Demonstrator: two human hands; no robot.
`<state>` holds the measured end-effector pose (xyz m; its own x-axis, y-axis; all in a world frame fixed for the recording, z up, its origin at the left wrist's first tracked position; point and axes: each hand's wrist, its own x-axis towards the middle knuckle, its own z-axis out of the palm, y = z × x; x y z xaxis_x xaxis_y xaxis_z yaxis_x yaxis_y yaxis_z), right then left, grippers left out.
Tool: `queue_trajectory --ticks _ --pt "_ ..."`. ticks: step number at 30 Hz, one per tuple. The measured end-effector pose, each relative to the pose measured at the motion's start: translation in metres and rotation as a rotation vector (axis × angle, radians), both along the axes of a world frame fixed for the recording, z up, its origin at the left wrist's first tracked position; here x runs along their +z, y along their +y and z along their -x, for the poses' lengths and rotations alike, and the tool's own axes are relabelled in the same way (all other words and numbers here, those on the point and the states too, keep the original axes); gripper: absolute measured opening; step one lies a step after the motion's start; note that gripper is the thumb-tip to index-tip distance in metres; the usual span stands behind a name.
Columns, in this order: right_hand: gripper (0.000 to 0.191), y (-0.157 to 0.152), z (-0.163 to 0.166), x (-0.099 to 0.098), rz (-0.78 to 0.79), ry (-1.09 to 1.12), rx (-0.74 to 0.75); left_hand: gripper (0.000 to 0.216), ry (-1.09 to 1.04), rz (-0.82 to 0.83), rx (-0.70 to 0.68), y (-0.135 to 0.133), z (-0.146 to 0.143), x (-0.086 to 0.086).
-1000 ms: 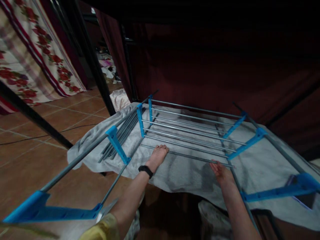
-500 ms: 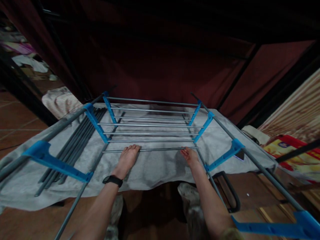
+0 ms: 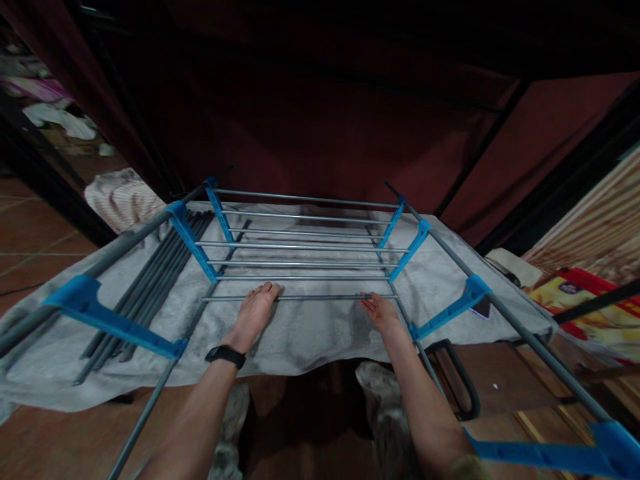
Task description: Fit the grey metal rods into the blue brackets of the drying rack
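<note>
A rack frame of grey metal tubes joined by blue plastic brackets [image 3: 193, 240] spans the cloth-covered surface, with several thin rods running across its far part. The nearest thin metal rod [image 3: 320, 297] lies crosswise between the two side tubes. My left hand [image 3: 256, 313], with a black band on the wrist, is closed over this rod toward its left end. My right hand [image 3: 380, 310] grips the same rod near its right end, palm turned up and fingers curled at it. Closer to me, a blue bracket [image 3: 450, 310] on the right and a blue bracket [image 3: 120, 320] on the left carry no rods.
Several loose grey tubes [image 3: 145, 293] lie in a bundle on the grey cloth [image 3: 310, 343] at the left. A dark phone-like object [image 3: 481, 307] rests by the right bracket. A red and yellow package [image 3: 585, 307] is at the far right. Dark red fabric hangs behind.
The view has shifted slightly. Both hands stay on the same rod, in nearly the same position along the frame.
</note>
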<state>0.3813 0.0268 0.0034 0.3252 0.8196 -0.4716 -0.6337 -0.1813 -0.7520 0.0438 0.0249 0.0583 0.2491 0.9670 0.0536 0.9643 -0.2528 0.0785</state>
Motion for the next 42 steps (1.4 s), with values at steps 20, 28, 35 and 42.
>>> queue_trajectory --ticks 20,28,35,42 --pt "0.021 0.003 -0.014 -0.003 0.126 -0.051 0.042 0.036 -0.025 0.026 -0.111 -0.011 -0.003 -0.005" --pt "0.019 0.005 -0.019 -0.009 0.15 -0.033 0.012 0.032 -0.041 0.025 -0.127 -0.014 -0.006 -0.006" --pt "0.019 0.007 -0.021 -0.011 0.185 -0.05 0.031 0.029 0.022 -0.014 -0.156 -0.013 -0.015 -0.008" --pt "0.02 0.007 -0.021 -0.01 0.179 -0.049 0.022 0.028 0.056 -0.048 -0.176 -0.016 -0.025 -0.008"
